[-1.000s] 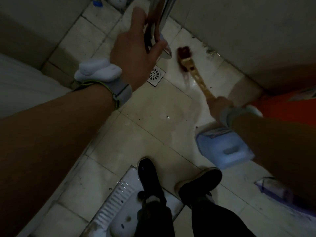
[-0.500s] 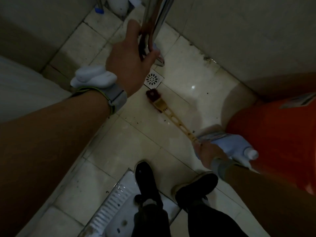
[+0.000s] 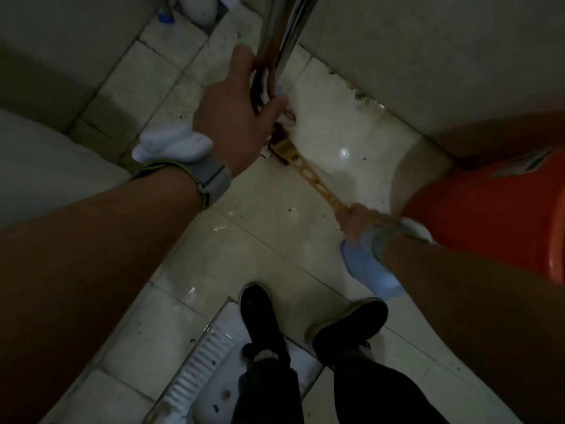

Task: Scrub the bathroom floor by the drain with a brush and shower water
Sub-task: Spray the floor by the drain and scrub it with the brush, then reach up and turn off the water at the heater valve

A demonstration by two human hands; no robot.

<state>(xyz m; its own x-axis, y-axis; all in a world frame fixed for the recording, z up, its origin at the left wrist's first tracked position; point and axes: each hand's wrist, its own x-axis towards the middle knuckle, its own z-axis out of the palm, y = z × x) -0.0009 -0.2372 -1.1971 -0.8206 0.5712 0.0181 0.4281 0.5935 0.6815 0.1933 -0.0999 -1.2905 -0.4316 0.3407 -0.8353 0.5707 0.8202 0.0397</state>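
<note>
My left hand (image 3: 235,117) grips the chrome shower handle (image 3: 276,53), held over the wet floor tiles (image 3: 269,234); the shower head pokes out just past my thumb. My right hand (image 3: 356,221) grips the end of a yellow long-handled brush (image 3: 308,172). The brush's dark red head lies on the floor right under my left hand. The drain is almost wholly hidden behind my left hand, with only a corner showing beside the brush head.
An orange bucket (image 3: 501,221) stands at the right, against the wall. A pale blue bottle (image 3: 367,270) lies under my right forearm. My black shoes (image 3: 260,316) stand at the edge of a white squat toilet pan (image 3: 214,362). Small items sit in the far corner.
The brush head swept from the far tile by the wall back toward me, then forward again to the drain. My right hand moved with it. My left hand kept hold of the shower handle.
</note>
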